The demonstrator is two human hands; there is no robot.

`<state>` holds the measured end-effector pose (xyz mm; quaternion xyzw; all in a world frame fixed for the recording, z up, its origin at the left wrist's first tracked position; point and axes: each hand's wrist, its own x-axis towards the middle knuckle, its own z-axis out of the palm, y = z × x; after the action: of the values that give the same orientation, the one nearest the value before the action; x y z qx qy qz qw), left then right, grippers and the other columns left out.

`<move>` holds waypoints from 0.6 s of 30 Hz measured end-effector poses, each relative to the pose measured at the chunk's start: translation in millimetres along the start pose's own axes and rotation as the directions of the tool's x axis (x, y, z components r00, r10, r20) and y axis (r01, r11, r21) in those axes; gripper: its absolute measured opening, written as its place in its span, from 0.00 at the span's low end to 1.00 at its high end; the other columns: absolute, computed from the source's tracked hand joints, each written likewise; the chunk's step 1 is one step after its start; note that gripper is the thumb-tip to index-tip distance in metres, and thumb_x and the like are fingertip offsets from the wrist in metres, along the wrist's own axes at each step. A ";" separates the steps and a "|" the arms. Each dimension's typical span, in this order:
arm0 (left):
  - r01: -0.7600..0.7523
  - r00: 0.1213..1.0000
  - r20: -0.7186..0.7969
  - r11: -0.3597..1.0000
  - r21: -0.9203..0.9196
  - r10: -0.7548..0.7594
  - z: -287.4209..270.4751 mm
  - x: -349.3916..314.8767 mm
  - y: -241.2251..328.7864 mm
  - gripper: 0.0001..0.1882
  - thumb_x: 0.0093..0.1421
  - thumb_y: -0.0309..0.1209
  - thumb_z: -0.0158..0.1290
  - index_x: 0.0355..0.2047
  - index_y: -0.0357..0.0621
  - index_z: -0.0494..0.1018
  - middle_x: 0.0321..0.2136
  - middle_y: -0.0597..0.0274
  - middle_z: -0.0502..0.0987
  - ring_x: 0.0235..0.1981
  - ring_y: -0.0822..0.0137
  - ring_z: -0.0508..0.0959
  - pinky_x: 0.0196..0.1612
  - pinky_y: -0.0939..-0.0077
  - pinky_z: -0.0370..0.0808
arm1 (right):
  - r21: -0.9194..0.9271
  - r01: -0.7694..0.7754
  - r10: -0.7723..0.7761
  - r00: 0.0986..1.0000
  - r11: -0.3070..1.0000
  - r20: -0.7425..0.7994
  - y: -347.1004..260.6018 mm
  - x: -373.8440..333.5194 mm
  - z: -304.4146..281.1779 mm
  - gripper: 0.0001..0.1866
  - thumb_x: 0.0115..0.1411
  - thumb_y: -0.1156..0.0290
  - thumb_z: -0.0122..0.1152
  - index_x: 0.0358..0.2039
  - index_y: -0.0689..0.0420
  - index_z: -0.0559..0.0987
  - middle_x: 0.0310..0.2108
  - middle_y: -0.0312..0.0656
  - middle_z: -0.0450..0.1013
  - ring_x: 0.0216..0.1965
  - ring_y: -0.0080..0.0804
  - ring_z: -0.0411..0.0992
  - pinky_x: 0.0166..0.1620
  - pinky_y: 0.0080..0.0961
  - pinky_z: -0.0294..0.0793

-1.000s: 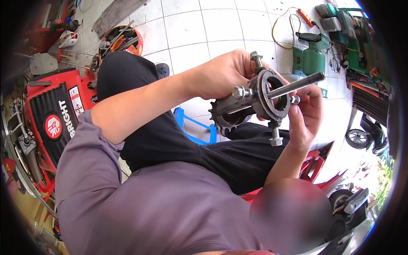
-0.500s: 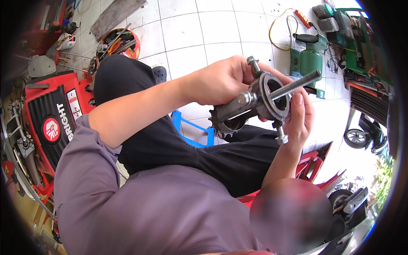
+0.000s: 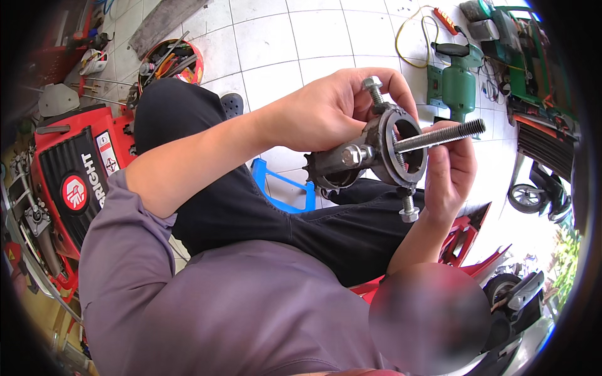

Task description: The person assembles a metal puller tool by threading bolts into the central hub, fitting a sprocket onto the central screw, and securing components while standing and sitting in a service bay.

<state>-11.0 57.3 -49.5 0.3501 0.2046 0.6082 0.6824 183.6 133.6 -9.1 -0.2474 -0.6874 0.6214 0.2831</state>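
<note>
Between my hands is a dark metal ring fitting (image 3: 381, 153), joined to a second ring with a toothed edge (image 3: 318, 170). My left hand (image 3: 320, 113) grips it from above and behind, fingers curled round its far side. Bolts stick out of the fitting: an upper bolt (image 3: 375, 91), a side bolt (image 3: 356, 155) and a lower bolt (image 3: 409, 210). A long threaded rod (image 3: 454, 132) projects through the open ring toward the right. My right hand (image 3: 450, 178) is closed at the rod, thumb in front and fingertips partly hidden behind it.
A blue plastic frame (image 3: 285, 197) stands on the tiled floor (image 3: 269, 37) between my legs. Beyond my knee is a red tub of tools (image 3: 199, 62). At left sits a red and black machine (image 3: 78, 169); at right, a green bench machine (image 3: 459, 88) beside a yellow cord (image 3: 398, 47).
The fitting has tilted, its ring facing me more. The rod's free end has swung right and down. My right hand has moved right, from beside the ring to the rod.
</note>
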 end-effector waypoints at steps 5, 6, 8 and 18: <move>0.087 0.994 0.059 0.996 0.003 -0.087 0.9 -2.2 2.0 0.18 0.56 0.29 0.60 0.40 0.36 0.64 0.33 0.57 0.75 0.31 0.69 0.81 0.35 0.77 0.80 | 0.119 0.114 -0.121 0.991 0.986 0.057 5.2 2.7 -1.2 0.17 0.63 0.65 0.53 0.43 0.68 0.68 0.32 0.42 0.69 0.28 0.23 0.69 0.32 0.19 0.70; 0.087 0.994 0.062 0.996 -0.006 -0.086 1.6 -2.2 1.7 0.18 0.56 0.29 0.60 0.40 0.36 0.64 0.33 0.57 0.76 0.30 0.69 0.81 0.34 0.77 0.80 | 0.127 0.125 -0.138 0.986 0.984 0.094 5.7 2.2 -4.5 0.18 0.61 0.68 0.55 0.45 0.68 0.66 0.34 0.43 0.69 0.29 0.23 0.69 0.32 0.18 0.70; 0.081 0.995 0.056 0.997 0.001 -0.081 2.5 -3.2 2.8 0.18 0.55 0.29 0.61 0.40 0.36 0.64 0.33 0.58 0.75 0.31 0.69 0.81 0.34 0.78 0.79 | 0.062 0.066 -0.072 0.992 0.996 0.106 3.7 -3.7 -9.0 0.14 0.62 0.70 0.55 0.42 0.68 0.68 0.32 0.42 0.69 0.27 0.21 0.70 0.31 0.15 0.70; 0.080 0.996 0.035 0.997 -0.004 -0.080 7.8 -3.1 6.1 0.21 0.54 0.35 0.62 0.38 0.40 0.64 0.30 0.51 0.76 0.32 0.60 0.81 0.37 0.71 0.78 | 0.107 -0.054 0.044 0.994 0.993 0.096 -4.9 -5.5 -8.8 0.15 0.57 0.72 0.61 0.40 0.66 0.69 0.33 0.39 0.70 0.30 0.22 0.72 0.32 0.15 0.68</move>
<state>-10.2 52.5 -40.3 0.3505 0.2049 0.5748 0.7105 193.8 135.5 -4.1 -0.2191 -0.6585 0.6758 0.2485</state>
